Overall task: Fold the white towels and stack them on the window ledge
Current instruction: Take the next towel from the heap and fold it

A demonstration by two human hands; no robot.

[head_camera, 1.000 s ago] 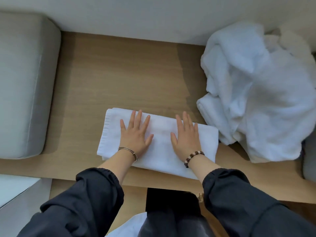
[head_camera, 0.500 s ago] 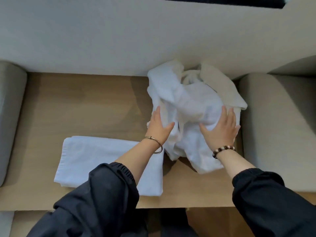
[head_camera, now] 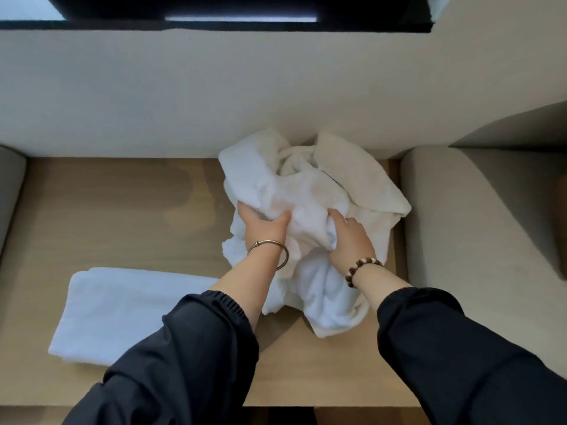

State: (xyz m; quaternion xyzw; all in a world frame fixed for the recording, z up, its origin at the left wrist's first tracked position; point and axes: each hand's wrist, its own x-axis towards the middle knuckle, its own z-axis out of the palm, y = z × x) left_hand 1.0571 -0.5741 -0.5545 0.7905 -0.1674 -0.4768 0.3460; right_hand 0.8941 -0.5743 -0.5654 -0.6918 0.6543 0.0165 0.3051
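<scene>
Left hand [head_camera: 264,226] and right hand [head_camera: 349,240] both curled into crumpled towel pile [head_camera: 310,191] on wooden ledge [head_camera: 116,216] — folded towel [head_camera: 122,311] lies near, left.

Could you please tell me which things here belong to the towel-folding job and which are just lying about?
Job: crumpled towels, gripped by left hand and right hand; folded towel; wooden ledge.
Lying about: right grey cushion; left grey cushion.
</scene>
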